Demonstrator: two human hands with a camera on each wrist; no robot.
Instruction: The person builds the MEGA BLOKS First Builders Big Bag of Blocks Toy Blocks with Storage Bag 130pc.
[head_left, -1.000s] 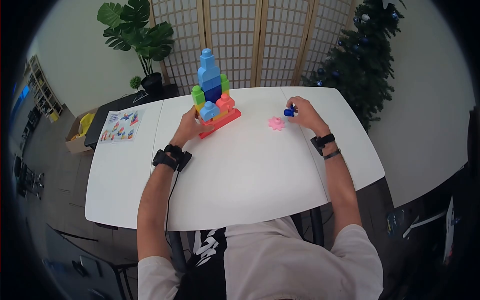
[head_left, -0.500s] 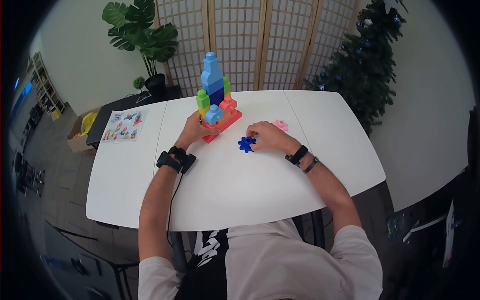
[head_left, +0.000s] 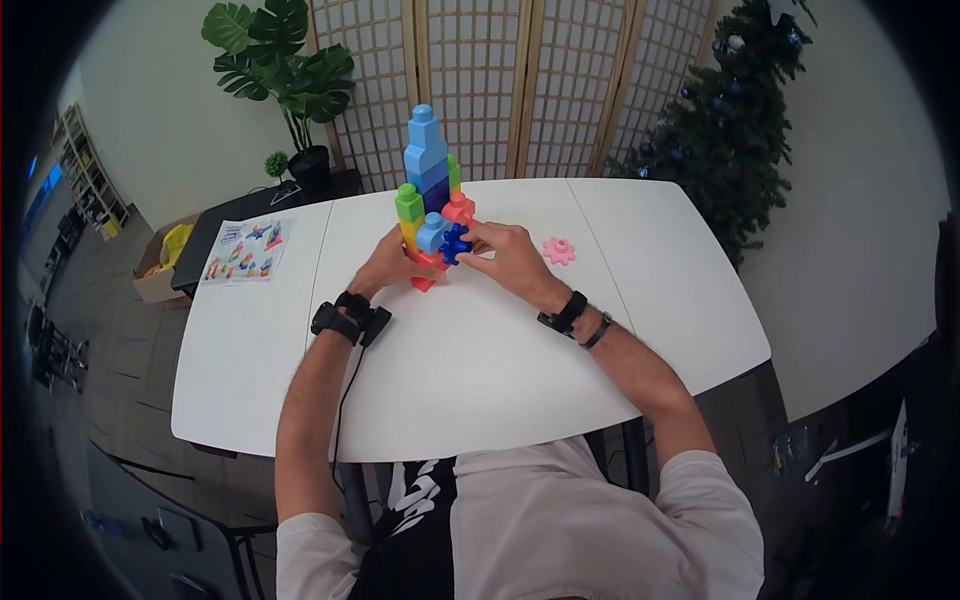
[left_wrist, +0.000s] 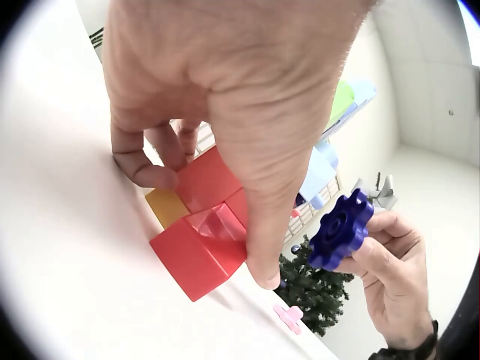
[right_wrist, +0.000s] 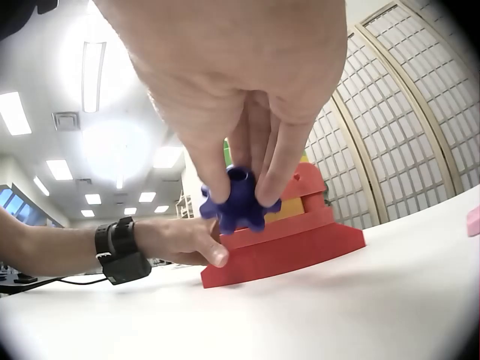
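A tower of toy building blocks (head_left: pixel 427 162) stands on a red base (right_wrist: pixel 289 251), with light blue blocks at the top and green, yellow and coral ones around it. My left hand (head_left: pixel 386 264) grips the near left end of that base, thumb on one side and fingers on the other. Between the thumb and fingers of my right hand (head_left: pixel 513 258) is a dark blue toy gear (left_wrist: pixel 342 229), pinched by its edge. The gear is up at the front of the tower, by a light blue block (head_left: pixel 432 233); the right fingertips hide part of it.
A pink toy gear (head_left: pixel 559 251) lies on the white table (head_left: pixel 500 380) to the right of my right hand. At the left, a printed sheet (head_left: pixel 248 252) with pictures of block builds lies flat. A cable (head_left: pixel 340 400) runs from the left wrist camera.
My right hand has carried the blue gear from the right side of the table leftward to the front of the tower. My left hand keeps its grip on the base.
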